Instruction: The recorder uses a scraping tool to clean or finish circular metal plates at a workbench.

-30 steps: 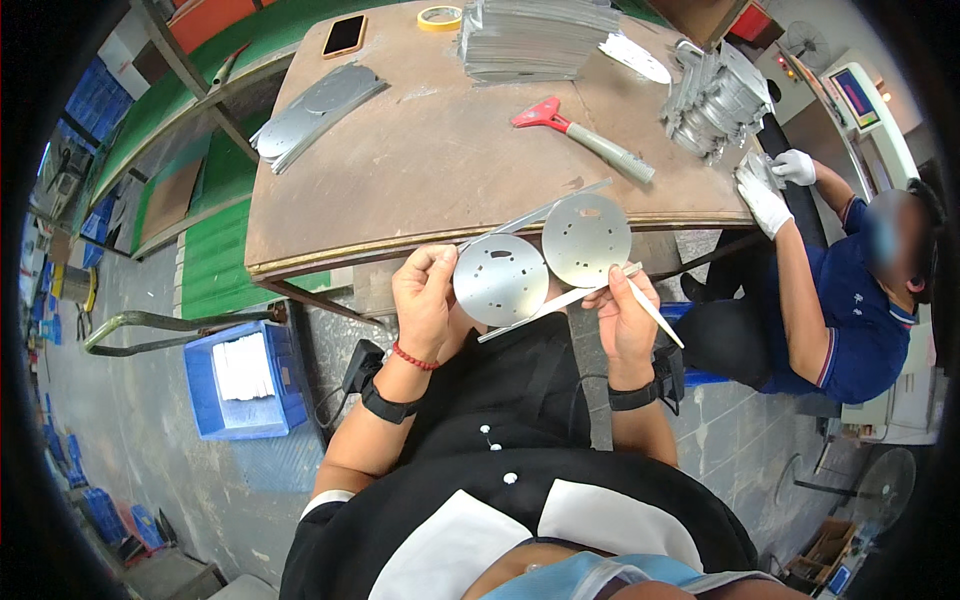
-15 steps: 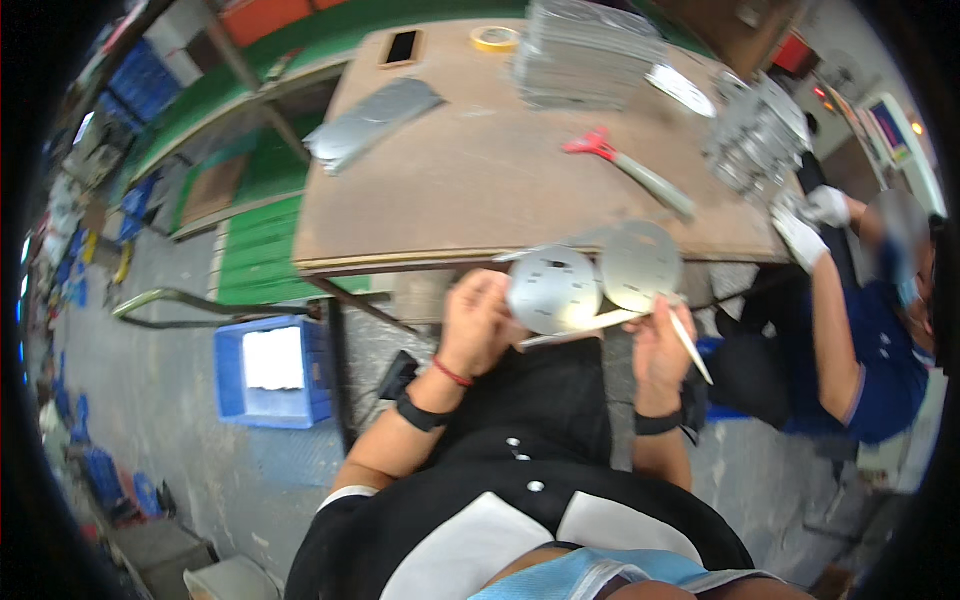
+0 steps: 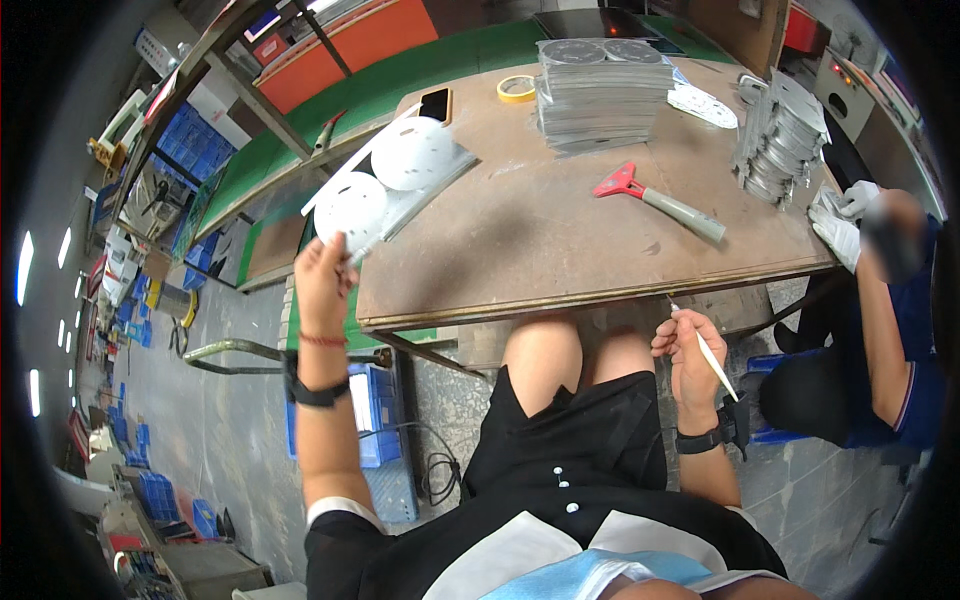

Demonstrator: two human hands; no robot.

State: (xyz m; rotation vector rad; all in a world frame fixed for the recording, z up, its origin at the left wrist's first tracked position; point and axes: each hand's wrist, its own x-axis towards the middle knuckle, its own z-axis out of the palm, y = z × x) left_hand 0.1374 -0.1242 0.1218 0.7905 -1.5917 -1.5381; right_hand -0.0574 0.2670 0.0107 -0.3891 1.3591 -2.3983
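Observation:
My left hand [image 3: 325,270] pinches the near end of a thin metal plate [image 3: 350,212] shaped as two joined discs with small slots. It is over the table's left side, above a pile of flat grey metal sheets [image 3: 430,192]. In my right hand [image 3: 690,365], off the table's front edge, is a slim white pen-like tool [image 3: 716,368] with a pointed tip. A scraper [image 3: 665,205] with a red head and grey handle lies on the table [image 3: 520,250].
A tall stack of metal plates [image 3: 600,105] stands at the back beside a yellow tape roll [image 3: 516,90] and a phone [image 3: 435,104]. A second stack [image 3: 785,140] is at right, near a co-worker's gloved hands [image 3: 840,225]. Below left sits a blue crate [image 3: 375,410].
My left hand has carried the two-disc plate from in front of me to the table's left side. My right hand has let go of the plate and keeps the white tool.

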